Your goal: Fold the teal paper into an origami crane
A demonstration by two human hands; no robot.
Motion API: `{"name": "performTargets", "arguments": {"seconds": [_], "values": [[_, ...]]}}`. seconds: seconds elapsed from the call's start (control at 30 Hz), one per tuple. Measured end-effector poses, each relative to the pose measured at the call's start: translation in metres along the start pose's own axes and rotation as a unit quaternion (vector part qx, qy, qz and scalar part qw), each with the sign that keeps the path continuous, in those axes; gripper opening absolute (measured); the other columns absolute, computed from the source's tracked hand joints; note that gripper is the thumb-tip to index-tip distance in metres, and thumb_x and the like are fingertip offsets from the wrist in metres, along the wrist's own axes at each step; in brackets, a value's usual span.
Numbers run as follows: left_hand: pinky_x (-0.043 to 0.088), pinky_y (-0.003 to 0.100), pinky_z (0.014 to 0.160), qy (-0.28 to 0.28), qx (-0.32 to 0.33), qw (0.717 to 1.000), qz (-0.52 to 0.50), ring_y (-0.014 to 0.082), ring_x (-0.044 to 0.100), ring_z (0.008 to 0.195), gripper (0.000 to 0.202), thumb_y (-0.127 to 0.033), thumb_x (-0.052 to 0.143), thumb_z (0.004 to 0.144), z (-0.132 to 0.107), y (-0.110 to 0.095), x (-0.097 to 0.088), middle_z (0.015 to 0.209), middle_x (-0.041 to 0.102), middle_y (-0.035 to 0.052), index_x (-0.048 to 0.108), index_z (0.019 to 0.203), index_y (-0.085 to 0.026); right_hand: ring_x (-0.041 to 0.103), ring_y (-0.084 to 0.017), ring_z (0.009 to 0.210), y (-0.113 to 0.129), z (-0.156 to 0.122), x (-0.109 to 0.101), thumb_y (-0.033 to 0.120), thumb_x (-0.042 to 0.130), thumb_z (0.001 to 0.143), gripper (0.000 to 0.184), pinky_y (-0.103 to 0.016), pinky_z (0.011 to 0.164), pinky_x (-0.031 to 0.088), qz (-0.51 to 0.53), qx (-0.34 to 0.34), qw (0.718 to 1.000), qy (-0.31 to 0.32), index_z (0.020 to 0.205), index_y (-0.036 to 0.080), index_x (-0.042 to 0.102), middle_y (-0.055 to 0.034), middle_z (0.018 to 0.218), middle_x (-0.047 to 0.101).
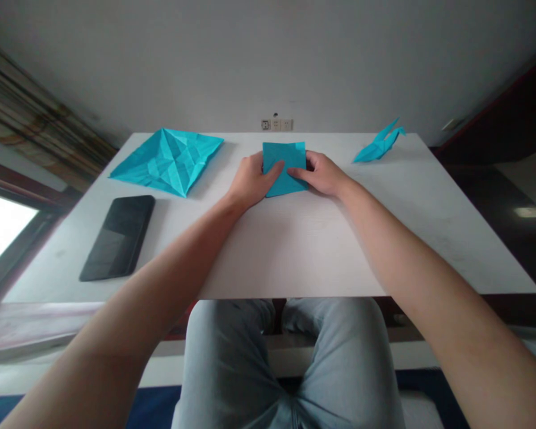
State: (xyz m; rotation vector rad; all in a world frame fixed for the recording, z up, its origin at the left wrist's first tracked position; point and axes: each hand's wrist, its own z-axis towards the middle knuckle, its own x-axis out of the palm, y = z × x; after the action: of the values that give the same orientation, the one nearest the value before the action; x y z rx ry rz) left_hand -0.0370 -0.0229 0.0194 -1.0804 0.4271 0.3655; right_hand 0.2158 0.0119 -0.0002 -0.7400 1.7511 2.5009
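Head view: folded teal paper square [284, 170] pressed by left hand [252, 180] and right hand [321, 174], fingers [272, 173] unclenched. Creased sheet [167, 161], paper crane [377, 146], black tablet [118, 238] alongside

My left hand [251, 180] and right hand [320, 173] are covering parts of both side edges of a square of teal paper [284, 156], while my left forearm [129, 292] and right forearm [411, 268] are running out past the picture's bottom edge. Dull light is leaving a dark slab [117, 237] impossible to tell as phone or tablet. Glare is washing out the window [2, 229], a curtain [40, 113] is blurring into streaks, and wall sockets [277, 124] are appearing too small to make out.
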Motion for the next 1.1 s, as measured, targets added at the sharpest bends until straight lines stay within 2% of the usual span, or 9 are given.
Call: {"name": "performTargets", "arguments": {"seconds": [0.27, 0.47, 0.7, 0.9, 1.1], "values": [[0.069, 0.045, 0.091, 0.004, 0.008, 1.000, 0.021, 0.0313, 0.080, 0.091, 0.042, -0.054, 0.080, 0.114, -0.0002, 0.0001, -0.0007, 0.083, 0.079, 0.0076, 0.067, 0.084, -0.026, 0.084, -0.040, 0.123, 0.0025, -0.0011, -0.0005, 0.071, 0.105, 0.088, 0.053, -0.060, 0.116, 0.073, -0.004, -0.002, 1.000, -0.002, 0.114, 0.028, 0.088, -0.0075, 0.122, 0.092], [0.070, 0.044, 0.094, 0.004, 0.010, 1.000, 0.004, 0.0314, 0.081, 0.093, 0.045, -0.055, 0.082, 0.113, 0.0000, 0.0018, 0.0001, 0.080, 0.077, 0.0067, 0.065, 0.083, -0.026, 0.084, -0.040, 0.123, 0.0028, -0.0002, -0.0005, 0.073, 0.103, 0.090, 0.055, -0.063, 0.120, 0.071, -0.005, -0.010, 1.000, 0.005, 0.116, 0.026, 0.089, -0.0090, 0.122, 0.093], [0.067, 0.044, 0.091, 0.004, 0.013, 1.000, 0.008, 0.0284, 0.075, 0.086, 0.047, -0.058, 0.080, 0.112, -0.0006, 0.0017, 0.0007, 0.079, 0.075, 0.0062, 0.064, 0.082, -0.027, 0.085, -0.040, 0.126, 0.0040, -0.0007, 0.0008, 0.075, 0.105, 0.087, 0.062, -0.063, 0.120, 0.072, 0.014, 0.000, 1.000, 0.005, 0.120, 0.026, 0.088, -0.0109, 0.125, 0.094], [0.067, 0.045, 0.097, 0.003, -0.004, 1.000, -0.030, 0.0329, 0.079, 0.098, 0.045, -0.054, 0.088, 0.109, -0.0003, 0.0019, 0.0015, 0.077, 0.070, 0.0055, 0.064, 0.083, -0.027, 0.085, -0.039, 0.120, 0.0022, 0.0000, 0.0011, 0.080, 0.106, 0.085, 0.066, -0.062, 0.115, 0.074, 0.014, 0.001, 1.000, 0.005, 0.119, 0.027, 0.087, -0.0093, 0.122, 0.095], [0.067, 0.043, 0.095, 0.003, -0.004, 0.999, -0.032, 0.0320, 0.080, 0.100, 0.042, -0.050, 0.087, 0.111, -0.0003, 0.0005, 0.0011, 0.078, 0.072, 0.0056, 0.065, 0.084, -0.026, 0.085, -0.039, 0.121, 0.0031, 0.0000, 0.0015, 0.084, 0.104, 0.084, 0.068, -0.061, 0.116, 0.072, 0.016, -0.004, 1.000, 0.004, 0.118, 0.027, 0.088, -0.0104, 0.122, 0.094]]}}
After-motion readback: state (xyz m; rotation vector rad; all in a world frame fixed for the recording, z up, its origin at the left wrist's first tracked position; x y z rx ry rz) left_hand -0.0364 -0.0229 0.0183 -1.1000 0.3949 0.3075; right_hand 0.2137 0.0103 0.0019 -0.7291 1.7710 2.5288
